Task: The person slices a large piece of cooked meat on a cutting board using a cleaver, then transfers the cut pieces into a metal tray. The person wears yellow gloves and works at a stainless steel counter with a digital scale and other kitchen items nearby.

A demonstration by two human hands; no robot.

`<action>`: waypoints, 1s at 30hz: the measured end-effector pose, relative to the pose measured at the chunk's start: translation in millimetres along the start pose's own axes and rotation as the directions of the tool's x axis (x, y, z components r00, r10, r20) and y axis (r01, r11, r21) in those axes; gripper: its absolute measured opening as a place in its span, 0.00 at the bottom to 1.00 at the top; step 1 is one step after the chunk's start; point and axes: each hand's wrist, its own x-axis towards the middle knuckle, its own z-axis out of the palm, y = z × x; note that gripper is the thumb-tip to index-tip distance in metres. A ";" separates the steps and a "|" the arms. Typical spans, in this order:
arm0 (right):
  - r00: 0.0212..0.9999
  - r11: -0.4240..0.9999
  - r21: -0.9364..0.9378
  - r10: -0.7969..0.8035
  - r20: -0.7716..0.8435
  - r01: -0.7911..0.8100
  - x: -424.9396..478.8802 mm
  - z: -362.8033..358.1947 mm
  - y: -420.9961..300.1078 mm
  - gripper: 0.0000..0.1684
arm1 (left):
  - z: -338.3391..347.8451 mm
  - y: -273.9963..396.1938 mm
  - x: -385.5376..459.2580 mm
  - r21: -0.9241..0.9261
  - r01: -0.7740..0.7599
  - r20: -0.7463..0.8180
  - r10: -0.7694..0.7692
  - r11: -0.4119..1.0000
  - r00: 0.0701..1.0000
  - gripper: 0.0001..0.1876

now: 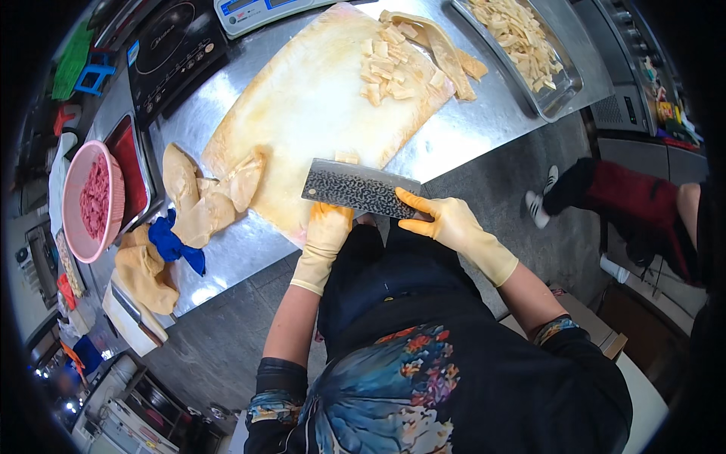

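Note:
My right hand [448,224], in a pale yellow rubber glove, grips a broad cleaver [357,187] whose blade has a dark mottled pattern. The blade points left across the near edge of a worn, stained cutting board [289,108]. My left hand [330,224], gloved alike, is just below the blade, which hides its fingertips; whether it holds anything cannot be seen. Beyond the blade shows a small pale piece of food [347,157]. A pile of cut, pale yellowish pieces [388,68] lies at the board's far right, beside a long uncut strip [445,51].
Pale, thick food pieces [207,207] overlap the board's left edge. Further left are a blue cloth [173,241], a tan cloth [144,272] and a pink basket [68,210] of minced meat. A metal tray [567,96] holds cut pieces. A person [629,193] stands right.

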 end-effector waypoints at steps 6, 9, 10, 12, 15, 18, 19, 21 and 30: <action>1.000 1.000 -0.005 -0.024 -0.021 0.024 -7.5 -4.5 7.6 0.35 | -1.9 2.2 0.2 -0.030 0.026 0.020 -0.026 0.999 0.999 0.19; 0.999 0.999 -0.036 -0.036 -0.009 0.035 -7.2 -6.2 7.0 0.36 | -7.4 3.9 1.2 0.005 0.020 0.041 -0.020 1.000 0.999 0.19; 0.999 0.998 -0.035 -0.048 -0.016 0.047 -7.0 -4.9 8.4 0.36 | -6.4 4.3 0.9 0.025 0.008 0.034 -0.009 1.000 0.999 0.19; 0.997 0.997 -0.032 -0.073 -0.028 0.072 -5.1 -0.6 10.2 0.37 | -4.3 4.2 -0.2 0.065 -0.015 0.020 0.014 0.998 1.000 0.19; 0.999 0.997 -0.074 -0.033 0.002 0.033 0.9 2.0 2.7 0.37 | -1.1 1.6 0.6 0.164 -0.060 -0.005 0.061 0.985 0.998 0.18; 0.997 0.994 -0.098 -0.053 -0.053 0.047 7.6 10.8 -3.6 0.39 | -1.6 6.3 -0.2 -0.006 0.076 0.061 -0.075 0.997 0.995 0.17; 0.999 0.993 -0.111 -0.034 -0.041 0.029 11.1 12.9 -7.9 0.39 | -3.1 6.8 0.2 -0.018 0.077 0.045 -0.076 0.997 0.996 0.16; 1.000 0.990 -0.140 0.006 -0.021 -0.009 19.6 14.6 -17.7 0.40 | -5.0 7.1 2.8 -0.043 0.074 0.011 -0.073 0.996 0.997 0.15; 0.997 0.739 0.670 0.070 0.035 -0.076 63.5 -8.6 -40.1 0.31 | -29.8 8.4 34.8 -0.226 0.052 -0.014 -0.057 0.973 0.998 0.24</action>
